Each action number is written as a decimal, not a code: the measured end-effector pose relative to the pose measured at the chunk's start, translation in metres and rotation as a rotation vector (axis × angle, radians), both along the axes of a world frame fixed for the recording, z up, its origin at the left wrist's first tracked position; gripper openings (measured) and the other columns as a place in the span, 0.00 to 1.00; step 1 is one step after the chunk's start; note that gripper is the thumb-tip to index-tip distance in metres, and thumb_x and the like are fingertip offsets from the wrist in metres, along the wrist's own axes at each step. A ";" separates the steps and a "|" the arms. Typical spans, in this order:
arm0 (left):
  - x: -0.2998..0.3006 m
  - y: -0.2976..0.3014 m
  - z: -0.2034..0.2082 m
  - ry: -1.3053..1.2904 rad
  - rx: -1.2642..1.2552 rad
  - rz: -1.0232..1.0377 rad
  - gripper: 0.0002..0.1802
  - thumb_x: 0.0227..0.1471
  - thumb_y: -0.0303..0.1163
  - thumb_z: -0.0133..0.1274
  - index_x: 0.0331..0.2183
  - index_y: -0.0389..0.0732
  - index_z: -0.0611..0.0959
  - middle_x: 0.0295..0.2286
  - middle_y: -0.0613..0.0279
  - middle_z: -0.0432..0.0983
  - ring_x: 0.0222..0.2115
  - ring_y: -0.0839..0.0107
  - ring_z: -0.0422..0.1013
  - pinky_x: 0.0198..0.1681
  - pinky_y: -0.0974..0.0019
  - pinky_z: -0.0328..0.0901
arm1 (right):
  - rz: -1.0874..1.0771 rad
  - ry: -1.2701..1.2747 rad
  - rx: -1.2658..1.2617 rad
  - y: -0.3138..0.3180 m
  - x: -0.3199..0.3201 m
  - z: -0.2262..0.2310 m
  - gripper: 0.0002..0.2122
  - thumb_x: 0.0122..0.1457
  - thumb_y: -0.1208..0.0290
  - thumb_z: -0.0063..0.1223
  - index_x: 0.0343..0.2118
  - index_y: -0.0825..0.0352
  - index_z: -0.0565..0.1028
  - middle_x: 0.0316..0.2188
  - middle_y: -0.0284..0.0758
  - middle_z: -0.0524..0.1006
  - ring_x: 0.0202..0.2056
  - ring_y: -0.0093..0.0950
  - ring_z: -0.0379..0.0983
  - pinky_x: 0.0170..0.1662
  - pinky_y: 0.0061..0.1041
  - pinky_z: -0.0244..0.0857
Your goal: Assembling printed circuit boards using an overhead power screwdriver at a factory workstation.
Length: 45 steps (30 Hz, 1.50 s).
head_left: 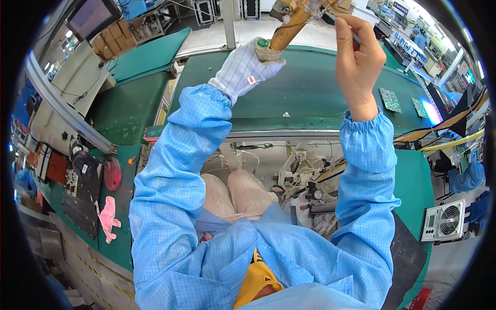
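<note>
My left hand (248, 67), in a white striped glove, reaches over the green conveyor belt (310, 98) and is closed at the lower end of a gold-brown, tube-shaped tool (292, 28). A round green piece shows at the glove's thumb side. The tool's upper end, with metal and clear parts, runs to the picture's top edge. My bare right hand (360, 59) is raised to the right of that end, thumb and fingers pinched together. Something thin and pale shows between the fingers, too small to name. Both arms wear blue checked sleeves.
Two green circuit boards (390, 100) lie on the belt at the right. A pink glove (108, 219) and a red disc (112, 174) lie at the left. A white fan unit (443, 221) stands at the right. A metal post (228, 25) rises behind the belt.
</note>
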<state>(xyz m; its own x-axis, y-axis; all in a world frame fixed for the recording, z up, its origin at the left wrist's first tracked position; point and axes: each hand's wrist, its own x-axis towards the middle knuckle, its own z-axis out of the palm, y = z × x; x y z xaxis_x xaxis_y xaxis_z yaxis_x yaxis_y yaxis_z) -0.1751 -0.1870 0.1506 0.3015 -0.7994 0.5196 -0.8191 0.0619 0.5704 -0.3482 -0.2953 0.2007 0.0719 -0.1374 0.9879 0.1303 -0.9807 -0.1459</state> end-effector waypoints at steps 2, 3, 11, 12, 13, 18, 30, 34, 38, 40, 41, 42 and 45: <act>0.002 -0.001 -0.002 0.042 -0.006 -0.021 0.26 0.42 0.47 0.57 0.35 0.34 0.74 0.26 0.49 0.76 0.30 0.55 0.74 0.37 0.60 0.67 | -0.040 0.015 0.098 -0.004 -0.003 -0.003 0.07 0.57 0.70 0.53 0.32 0.69 0.74 0.20 0.25 0.71 0.20 0.11 0.58 0.21 0.12 0.53; 0.004 -0.002 -0.003 0.082 -0.013 -0.045 0.26 0.42 0.47 0.57 0.35 0.35 0.74 0.26 0.50 0.76 0.30 0.55 0.74 0.37 0.61 0.67 | -0.020 0.007 0.113 -0.005 -0.002 -0.003 0.07 0.57 0.70 0.53 0.33 0.69 0.74 0.20 0.25 0.71 0.20 0.10 0.58 0.21 0.11 0.53; 0.001 -0.004 -0.002 0.020 0.034 0.010 0.26 0.42 0.47 0.57 0.36 0.35 0.74 0.28 0.51 0.77 0.31 0.57 0.74 0.38 0.62 0.67 | 0.155 -0.082 0.046 -0.004 0.012 0.002 0.08 0.57 0.69 0.53 0.34 0.70 0.75 0.21 0.26 0.73 0.22 0.11 0.63 0.24 0.10 0.57; 0.003 -0.004 -0.003 0.005 0.051 0.008 0.26 0.42 0.47 0.57 0.36 0.35 0.74 0.28 0.51 0.77 0.31 0.58 0.74 0.38 0.62 0.67 | 0.071 -0.046 0.053 0.000 0.010 0.005 0.08 0.57 0.69 0.53 0.33 0.71 0.74 0.22 0.27 0.73 0.22 0.11 0.64 0.25 0.10 0.58; 0.004 -0.003 -0.005 0.004 0.051 0.012 0.26 0.42 0.47 0.57 0.36 0.35 0.74 0.28 0.51 0.77 0.31 0.58 0.74 0.38 0.62 0.67 | -0.013 -0.011 0.059 0.002 0.010 0.007 0.08 0.57 0.70 0.53 0.33 0.71 0.74 0.22 0.27 0.74 0.23 0.11 0.65 0.25 0.10 0.58; -0.004 0.001 -0.001 0.044 0.035 -0.004 0.27 0.42 0.47 0.58 0.36 0.34 0.73 0.28 0.51 0.76 0.31 0.58 0.74 0.37 0.62 0.67 | 0.038 0.027 0.167 -0.001 0.011 0.003 0.09 0.57 0.69 0.54 0.32 0.71 0.74 0.21 0.26 0.73 0.22 0.11 0.64 0.24 0.11 0.57; 0.006 0.000 -0.003 -0.038 0.044 0.012 0.29 0.41 0.49 0.58 0.38 0.34 0.72 0.29 0.51 0.76 0.32 0.58 0.74 0.39 0.62 0.67 | 0.301 0.035 0.383 -0.003 0.010 0.007 0.11 0.57 0.64 0.54 0.30 0.69 0.75 0.16 0.21 0.65 0.18 0.10 0.56 0.20 0.11 0.48; 0.006 0.001 -0.006 -0.142 -0.007 0.016 0.22 0.46 0.43 0.57 0.38 0.37 0.73 0.25 0.60 0.75 0.27 0.68 0.72 0.35 0.69 0.67 | 0.334 0.095 0.381 -0.008 0.010 0.009 0.11 0.56 0.64 0.54 0.30 0.69 0.75 0.16 0.22 0.65 0.18 0.10 0.56 0.19 0.11 0.47; 0.007 0.004 -0.004 -0.060 0.067 0.018 0.22 0.46 0.44 0.56 0.38 0.38 0.74 0.25 0.60 0.75 0.27 0.68 0.72 0.35 0.68 0.67 | 0.302 0.104 0.408 -0.001 0.017 0.010 0.11 0.56 0.64 0.54 0.30 0.69 0.75 0.15 0.22 0.65 0.18 0.10 0.56 0.19 0.11 0.47; 0.008 0.002 -0.005 -0.099 0.062 0.029 0.22 0.46 0.44 0.56 0.38 0.38 0.74 0.25 0.60 0.76 0.27 0.68 0.73 0.35 0.68 0.67 | 0.342 0.065 0.409 0.000 0.023 0.009 0.11 0.57 0.65 0.53 0.30 0.69 0.74 0.15 0.22 0.65 0.18 0.10 0.56 0.19 0.12 0.47; 0.008 0.002 -0.003 -0.089 0.079 -0.001 0.22 0.46 0.44 0.56 0.38 0.38 0.75 0.25 0.60 0.76 0.27 0.69 0.73 0.35 0.68 0.67 | 0.342 0.066 0.411 0.000 0.024 0.008 0.11 0.57 0.65 0.53 0.30 0.69 0.74 0.15 0.22 0.65 0.18 0.10 0.56 0.19 0.12 0.47; 0.007 0.002 -0.003 -0.079 0.095 -0.030 0.22 0.47 0.44 0.56 0.39 0.39 0.75 0.25 0.60 0.76 0.27 0.70 0.73 0.35 0.68 0.67 | 0.326 0.050 0.398 -0.001 0.025 0.008 0.10 0.57 0.65 0.53 0.30 0.69 0.74 0.15 0.22 0.65 0.18 0.10 0.56 0.19 0.12 0.47; 0.008 -0.003 -0.006 -0.127 0.088 0.045 0.22 0.47 0.44 0.56 0.39 0.38 0.75 0.26 0.60 0.76 0.26 0.72 0.74 0.34 0.69 0.68 | 0.289 0.029 0.324 -0.014 0.033 0.007 0.10 0.57 0.67 0.53 0.30 0.70 0.74 0.16 0.23 0.66 0.19 0.10 0.56 0.20 0.12 0.48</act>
<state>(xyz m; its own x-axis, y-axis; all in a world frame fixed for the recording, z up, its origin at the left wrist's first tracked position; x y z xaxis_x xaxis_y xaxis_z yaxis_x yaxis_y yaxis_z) -0.1671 -0.1898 0.1450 0.2741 -0.8309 0.4843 -0.8858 -0.0221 0.4635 -0.3154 -0.3094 0.2074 0.1797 -0.4098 0.8943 0.3841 -0.8077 -0.4473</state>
